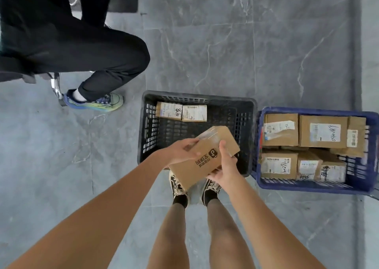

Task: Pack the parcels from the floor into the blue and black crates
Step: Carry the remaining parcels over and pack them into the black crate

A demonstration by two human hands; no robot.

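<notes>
A: Starting closest in, what are the hands doing?

B: Both are holding one cardboard parcel [204, 155] above the wearer's shoes. The left hand [181, 151] is gripping its left edge, fingers curled over the top face. The right hand [222, 167] is clasping the near right corner, thumb lying on top and fingers wrapping underneath.

A: And the parcel itself?

B: It is hanging tilted, printed face up, over the near rim of the black crate [196, 129], not yet inside.

A: What is sitting in that crate?

B: Two small labelled parcels [181, 112], lying side by side against the far wall. Most of the mesh floor is showing bare.

A: And to the right?

B: The blue crate [315, 150] is standing just beside the black one and is looking nearly full of labelled boxes, so I would judge the black crate the sensible target.

A: How should the placing go?

B: I would be levelling the parcel first, then lowering it flat onto the mesh, squared against a wall or up beside the two small ones, so later boxes are stacking tidily. Letting go only once it is resting should stop it tipping.

A: Anything farther out?

B: Another person's leg and bright trainer [94, 102] are standing at the left on the grey marbled floor.
</notes>
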